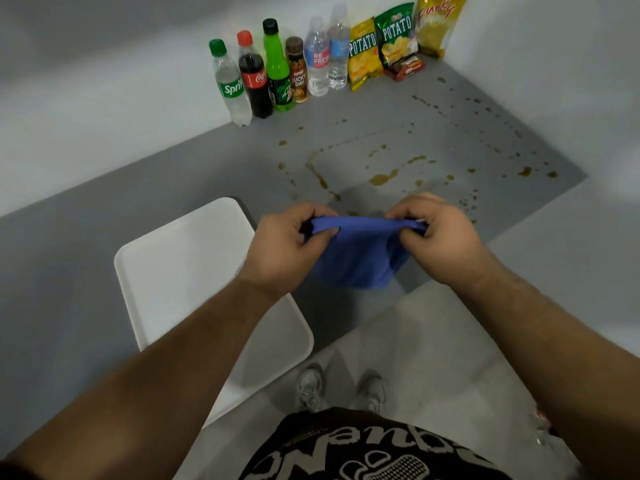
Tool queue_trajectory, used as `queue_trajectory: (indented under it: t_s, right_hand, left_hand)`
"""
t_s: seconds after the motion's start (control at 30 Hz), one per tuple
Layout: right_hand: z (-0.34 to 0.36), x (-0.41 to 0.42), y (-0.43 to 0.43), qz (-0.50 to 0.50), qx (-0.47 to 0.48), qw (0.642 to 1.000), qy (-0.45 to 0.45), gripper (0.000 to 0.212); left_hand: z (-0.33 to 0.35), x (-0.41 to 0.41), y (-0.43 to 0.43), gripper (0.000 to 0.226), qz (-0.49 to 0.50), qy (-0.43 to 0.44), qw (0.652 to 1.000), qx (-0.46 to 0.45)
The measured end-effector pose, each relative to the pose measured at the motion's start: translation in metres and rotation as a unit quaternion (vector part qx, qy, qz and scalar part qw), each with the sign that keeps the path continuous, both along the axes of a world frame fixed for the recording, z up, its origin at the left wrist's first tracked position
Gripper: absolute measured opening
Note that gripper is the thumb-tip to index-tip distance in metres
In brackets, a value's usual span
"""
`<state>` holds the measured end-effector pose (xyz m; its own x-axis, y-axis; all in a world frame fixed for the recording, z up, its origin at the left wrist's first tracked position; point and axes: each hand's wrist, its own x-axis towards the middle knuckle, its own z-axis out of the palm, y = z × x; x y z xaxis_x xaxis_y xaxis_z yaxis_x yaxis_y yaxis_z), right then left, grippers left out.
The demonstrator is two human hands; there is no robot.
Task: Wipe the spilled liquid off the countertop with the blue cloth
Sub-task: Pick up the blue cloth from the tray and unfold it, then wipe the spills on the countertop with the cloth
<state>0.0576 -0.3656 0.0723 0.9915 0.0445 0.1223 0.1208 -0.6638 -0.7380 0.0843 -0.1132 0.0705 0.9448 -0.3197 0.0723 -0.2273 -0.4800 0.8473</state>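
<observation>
At centre frame the left hand (284,244) and right hand (438,237) each pinched one end of the blue cloth (360,254), fingers closed on its top edge, the rest of it hanging between them above the near edge of the grey countertop (173,174). Brown spilled liquid (381,178) lay in drops and streaks across the counter just beyond the hands, toward the right. A white tray (180,271) sat at lower left; bottles (277,67) and snack bags (394,36) lined the wall at top.
</observation>
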Motion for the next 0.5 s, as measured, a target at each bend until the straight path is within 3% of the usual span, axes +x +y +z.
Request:
queue_trajectory:
  t_s: [0.1, 0.17, 0.33, 0.43, 0.5]
  right_hand:
    - [-0.009, -0.007, -0.003, 0.036, -0.006, 0.995, -0.09, 0.029]
    - [-0.029, -0.02, -0.004, 0.052, -0.047, 0.994, -0.083, 0.028]
    - [-0.09, -0.056, -0.001, 0.121, -0.171, 0.971, 0.113, 0.026]
    - [-0.099, -0.056, 0.001, 0.123, -0.201, 0.961, 0.146, 0.029]
    - [-0.094, -0.049, 0.003, 0.123, -0.212, 0.958, 0.15, 0.034]
  left_hand:
    - [-0.01, -0.011, 0.007, 0.014, -0.045, -0.161, 0.986, 0.022]
    - [-0.035, -0.026, 0.011, 0.018, -0.08, -0.2, 0.974, 0.073]
    - [-0.088, -0.051, 0.007, 0.022, -0.2, -0.021, 0.952, 0.23]
    - [-0.098, -0.049, 0.002, 0.056, -0.202, -0.024, 0.942, 0.268]
    - [-0.102, -0.045, 0.0, 0.056, -0.15, -0.041, 0.955, 0.253]
